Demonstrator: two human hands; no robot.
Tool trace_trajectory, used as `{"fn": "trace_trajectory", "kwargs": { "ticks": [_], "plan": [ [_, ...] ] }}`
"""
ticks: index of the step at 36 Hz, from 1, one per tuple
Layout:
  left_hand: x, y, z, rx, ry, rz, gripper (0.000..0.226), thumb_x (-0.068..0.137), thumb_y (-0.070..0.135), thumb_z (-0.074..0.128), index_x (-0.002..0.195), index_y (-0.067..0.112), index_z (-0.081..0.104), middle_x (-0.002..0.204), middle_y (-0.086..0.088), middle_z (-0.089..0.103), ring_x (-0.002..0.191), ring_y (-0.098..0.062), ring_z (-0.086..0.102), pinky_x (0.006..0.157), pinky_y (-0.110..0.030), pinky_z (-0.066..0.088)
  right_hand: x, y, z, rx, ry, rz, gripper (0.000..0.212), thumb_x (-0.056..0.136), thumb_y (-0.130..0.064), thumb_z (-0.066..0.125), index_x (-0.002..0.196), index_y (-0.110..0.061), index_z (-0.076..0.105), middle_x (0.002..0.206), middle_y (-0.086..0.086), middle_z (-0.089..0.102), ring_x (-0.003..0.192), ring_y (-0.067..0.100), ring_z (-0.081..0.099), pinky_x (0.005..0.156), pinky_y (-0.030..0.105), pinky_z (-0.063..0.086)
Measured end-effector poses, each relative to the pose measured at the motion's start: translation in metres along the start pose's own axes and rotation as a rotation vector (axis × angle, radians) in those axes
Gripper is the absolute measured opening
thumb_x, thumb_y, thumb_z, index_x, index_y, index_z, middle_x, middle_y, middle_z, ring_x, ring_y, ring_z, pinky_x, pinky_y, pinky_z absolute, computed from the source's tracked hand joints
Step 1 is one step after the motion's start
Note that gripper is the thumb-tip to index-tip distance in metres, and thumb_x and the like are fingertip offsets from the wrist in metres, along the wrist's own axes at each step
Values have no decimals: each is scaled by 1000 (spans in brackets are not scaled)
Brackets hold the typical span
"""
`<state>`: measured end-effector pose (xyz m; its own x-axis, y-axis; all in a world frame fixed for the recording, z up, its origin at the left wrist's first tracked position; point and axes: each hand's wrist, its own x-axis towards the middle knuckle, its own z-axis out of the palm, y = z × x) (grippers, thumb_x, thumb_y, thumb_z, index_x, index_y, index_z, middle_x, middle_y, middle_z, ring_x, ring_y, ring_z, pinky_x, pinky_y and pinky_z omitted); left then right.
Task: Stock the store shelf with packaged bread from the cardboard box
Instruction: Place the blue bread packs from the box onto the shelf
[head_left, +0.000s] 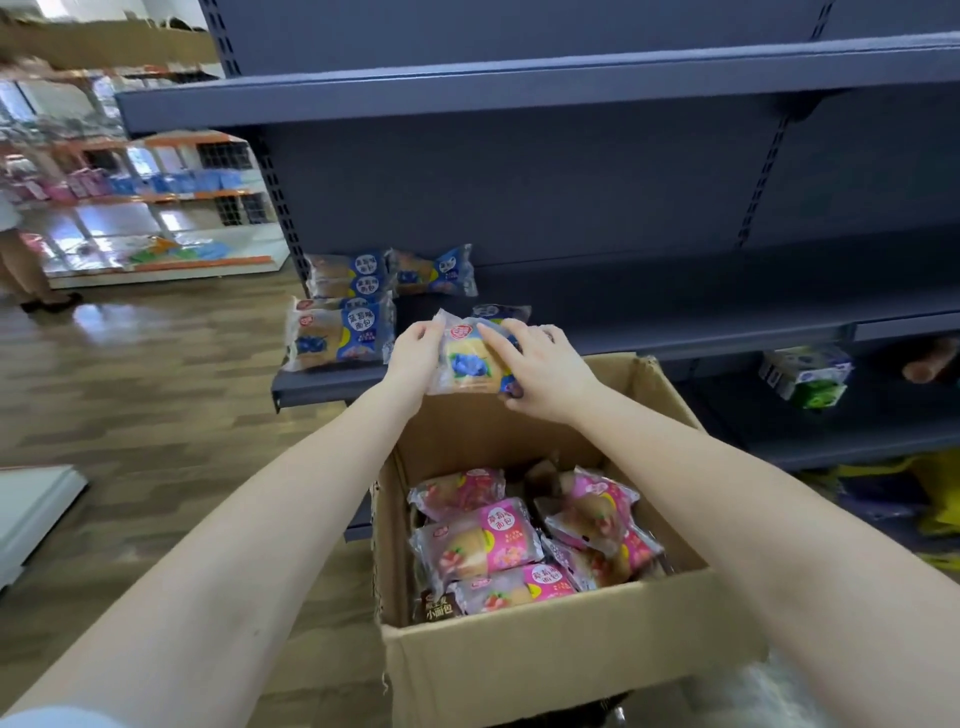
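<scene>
Holding a blue-labelled bread packet (467, 364) between them, your left grip (413, 353) pinches its left end, and your right grip (540, 364) curls over its right side and lower corner. The packet sits tilted at the front lip of the dark blue-grey metal shelf (675, 312); you cannot tell whether it touches the shelf.

Just left of your left grip stands a front stack of blue packets (340, 335) at the shelf's left end. Beyond it, against the back panel, lie a rear stack (348, 275) and a single blue packet (436, 270). Right behind the held packet another blue packet (501, 312) peeks out. To the right of your right grip the shelf runs on bare, and an upper shelf (519, 88) spans above both grips.

Below your grips the cardboard box (545, 660) stands open, flaps up, pressed close to the shelving. Pink-labelled bread packets (480, 538) lie jumbled inside, with a brown packet (436, 608) in its near left corner.

Down to the right of your right grip, on a lower shelf, sits a white, blue and green carton (805, 374); a yellow bag (930, 493) lies lower still. Far to the left of your left grip, wood-pattern flooring (156, 389) stretches to orange-trimmed shelving (197, 171), with a person (21, 260) standing beside it. A white panel (31, 509) rests on the floor near your left forearm.
</scene>
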<state>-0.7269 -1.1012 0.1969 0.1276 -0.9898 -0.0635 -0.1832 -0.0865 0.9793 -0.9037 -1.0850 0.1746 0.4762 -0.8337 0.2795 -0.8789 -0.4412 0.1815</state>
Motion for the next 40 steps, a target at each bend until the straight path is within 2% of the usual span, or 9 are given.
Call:
{"fn": "trace_trajectory", "kwargs": {
  "ticks": [5, 10, 12, 15, 22, 28, 32, 35, 40],
  "plan": [
    [1, -10, -7, 30, 10, 43, 18, 103, 29, 38, 106, 17, 52, 108, -9, 61, 96, -21, 64, 77, -36, 54, 2, 3, -1, 5, 18, -28, 88, 82, -48, 62, 151, -28, 10, 144, 11, 32, 125, 28, 37, 107, 44, 23],
    [6, -8, -10, 50, 46, 81, 16, 103, 31, 36, 103, 21, 49, 111, -8, 61, 99, -21, 64, 80, -41, 57, 14, 5, -2, 74, 5, -2, 96, 78, -64, 56, 151, -30, 5, 144, 8, 35, 130, 31, 33, 113, 57, 6],
    [10, -3, -12, 61, 60, 102, 16, 104, 31, 35, 104, 21, 48, 107, -4, 59, 94, -18, 63, 71, -34, 58, 22, 4, -5, 125, 7, 33, 99, 77, -63, 57, 152, -28, 3, 142, 6, 39, 130, 30, 35, 113, 60, 3],
    [20, 7, -16, 109, 115, 161, 16, 104, 27, 32, 106, 18, 46, 89, 2, 51, 77, -12, 53, 53, -18, 42, 38, 3, -10, 120, -10, 67, 99, 77, -57, 59, 152, -23, 3, 135, 7, 45, 126, 30, 39, 113, 59, 7],
    [53, 22, -21, 187, 204, 172, 17, 104, 29, 32, 110, 16, 39, 80, 3, 47, 66, -12, 46, 55, -26, 34, 87, 4, -14, -16, -5, 103, 105, 72, -59, 68, 151, -19, 11, 133, 10, 43, 121, 31, 41, 107, 56, 23],
    [80, 18, -48, 522, 125, 290, 43, 102, 25, 36, 140, 7, 26, 113, -16, 57, 97, -34, 56, 73, -32, 36, 134, 9, 0, -45, 87, 188, 93, 75, -25, 73, 150, -19, 20, 138, 20, 41, 126, 39, 38, 105, 63, 22],
    [109, 4, -65, 725, 173, 385, 42, 97, 19, 44, 134, 2, 35, 129, -22, 51, 119, -38, 48, 90, -40, 40, 171, 11, 9, -1, 69, 248, 91, 79, -12, 67, 151, -19, 13, 141, 14, 36, 133, 36, 29, 111, 62, 11],
    [127, -10, -70, 873, 199, 382, 48, 95, 21, 47, 136, -1, 36, 138, -22, 43, 132, -38, 35, 109, -47, 27, 196, 9, 20, 77, 58, 288, 91, 80, -7, 65, 151, -19, 10, 141, 10, 35, 136, 32, 27, 113, 59, 7],
    [154, -32, -72, 1064, 157, 371, 61, 98, 35, 42, 149, 7, 25, 157, -13, 22, 146, -35, 13, 118, -48, 6, 218, 2, 47, 137, -25, 375, 86, 83, -1, 58, 151, -21, 10, 154, 11, 21, 143, 29, 18, 115, 56, 3]
  ]
}}
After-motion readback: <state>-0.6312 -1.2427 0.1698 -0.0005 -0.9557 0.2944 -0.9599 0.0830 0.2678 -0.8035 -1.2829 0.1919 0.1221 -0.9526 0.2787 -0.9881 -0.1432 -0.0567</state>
